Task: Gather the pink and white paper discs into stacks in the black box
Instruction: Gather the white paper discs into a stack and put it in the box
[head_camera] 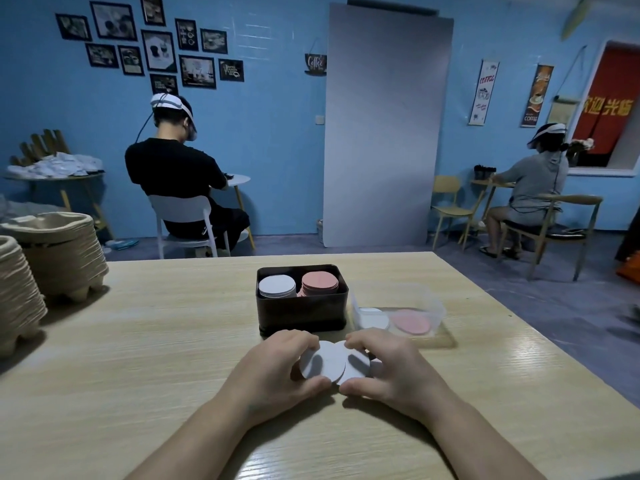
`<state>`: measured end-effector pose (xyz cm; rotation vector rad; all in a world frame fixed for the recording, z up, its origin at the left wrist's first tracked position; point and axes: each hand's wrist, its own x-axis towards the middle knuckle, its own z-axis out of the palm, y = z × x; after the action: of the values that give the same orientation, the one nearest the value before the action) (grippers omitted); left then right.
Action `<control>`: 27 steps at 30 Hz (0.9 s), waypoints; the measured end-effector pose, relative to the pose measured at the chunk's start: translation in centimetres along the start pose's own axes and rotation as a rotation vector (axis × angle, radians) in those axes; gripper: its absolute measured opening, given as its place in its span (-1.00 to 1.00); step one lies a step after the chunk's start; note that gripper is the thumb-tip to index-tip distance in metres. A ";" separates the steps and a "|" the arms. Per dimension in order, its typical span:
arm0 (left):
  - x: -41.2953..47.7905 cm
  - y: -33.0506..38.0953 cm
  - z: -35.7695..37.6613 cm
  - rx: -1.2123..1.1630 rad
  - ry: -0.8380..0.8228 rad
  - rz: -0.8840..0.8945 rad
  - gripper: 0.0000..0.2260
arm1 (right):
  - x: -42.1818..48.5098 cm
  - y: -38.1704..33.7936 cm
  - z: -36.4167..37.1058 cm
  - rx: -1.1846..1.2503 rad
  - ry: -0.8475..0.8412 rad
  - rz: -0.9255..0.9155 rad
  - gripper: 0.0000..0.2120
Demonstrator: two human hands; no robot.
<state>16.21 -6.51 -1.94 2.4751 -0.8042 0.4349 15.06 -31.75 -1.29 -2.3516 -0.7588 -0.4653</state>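
White discs [325,362] pinched by curled fingers [298,339], left hand [277,370], right hand [393,370].

matt paper discs [323,362], wood-grain table [173,341]

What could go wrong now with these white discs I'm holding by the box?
The white discs are fanned between the left hand and right hand, not squared, so some may slip onto the table. Lifted uneven, they could catch the black box rim or land on the pink stack.
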 end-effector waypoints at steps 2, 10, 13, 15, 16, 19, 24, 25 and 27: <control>0.1 0.0 0.2 -0.015 0.002 0.015 -0.47 | 0.1 -0.3 0.2 -0.013 -0.020 -0.049 -0.41; 0.4 -0.3 0.7 -0.121 -0.015 0.067 -0.53 | 0.5 -0.9 0.4 -0.074 -0.048 -0.119 -0.60; 0.3 -0.5 0.4 -0.228 -0.028 0.048 -0.60 | 0.4 -0.6 0.4 -0.036 -0.042 -0.076 -0.59; 0.2 -0.7 0.3 -0.215 -0.033 0.032 -0.60 | 0.4 -0.5 0.5 0.007 -0.021 -0.051 -0.60; 0.2 -0.7 0.3 -0.166 -0.045 0.034 -0.59 | 0.4 -0.4 0.5 0.038 -0.004 -0.038 -0.61; 0.3 -0.5 0.3 -0.096 -0.078 0.058 -0.66 | 0.4 -0.3 0.6 0.121 0.035 0.004 -0.63; 0.4 -0.4 0.2 -0.208 -0.054 0.064 -0.70 | 0.4 -0.2 0.8 0.159 0.041 0.013 -0.63; 0.4 -0.4 0.2 -0.218 -0.043 0.064 -0.70 | 0.4 -0.1 0.9 0.166 0.044 0.025 -0.61; 0.4 -0.5 0.4 -0.226 -0.029 0.062 -0.69 | 0.4 0.0 1.0 0.171 0.040 0.045 -0.59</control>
<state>16.88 -6.57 -2.26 2.2574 -0.8921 0.3114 15.55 -30.96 -1.80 -2.1892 -0.6970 -0.4106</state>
